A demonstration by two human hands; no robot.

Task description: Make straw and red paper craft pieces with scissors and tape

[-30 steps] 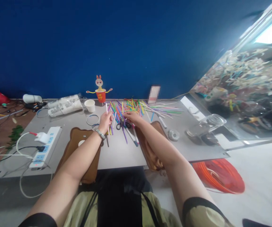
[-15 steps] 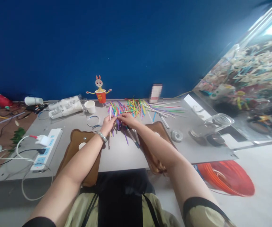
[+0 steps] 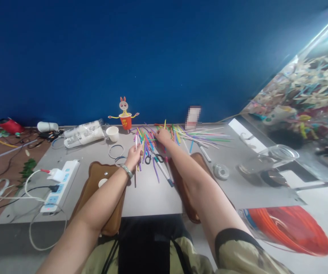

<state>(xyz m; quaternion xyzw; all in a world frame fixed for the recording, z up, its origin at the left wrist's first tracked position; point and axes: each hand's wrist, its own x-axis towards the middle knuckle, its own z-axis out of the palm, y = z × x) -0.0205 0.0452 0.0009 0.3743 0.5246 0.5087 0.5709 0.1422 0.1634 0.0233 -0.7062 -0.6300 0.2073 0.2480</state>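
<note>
My left hand [image 3: 134,157] is closed around a long, thin, pale pink stick [image 3: 136,179], held nearly upright at the front left of a heap of coloured sticks [image 3: 148,134]. The sticks look like straws or pipe cleaners; which, I cannot tell. Over the middle of the heap, my right hand [image 3: 163,136] reaches down with its fingers bent among the sticks, its fingertips hidden. Between the hands lie the dark scissors handles [image 3: 148,159]. A white pen-like tube with a blue end [image 3: 164,173] lies just in front of them.
Behind stand a rabbit figure in a red cup [image 3: 125,121] and a white paper cup [image 3: 112,134]. Wrapped cups [image 3: 85,136] and a power strip [image 3: 59,188] lie left. Brown pads [image 3: 95,179] flank my arms. Right are a tape roll [image 3: 221,172], a clear jug [image 3: 255,163] and a red bucket [image 3: 292,228].
My hands were together in front of the heap. The right hand has moved away and back into the sticks, uncovering the scissors handles; the left stays with the pale stick. The view shifted slightly.
</note>
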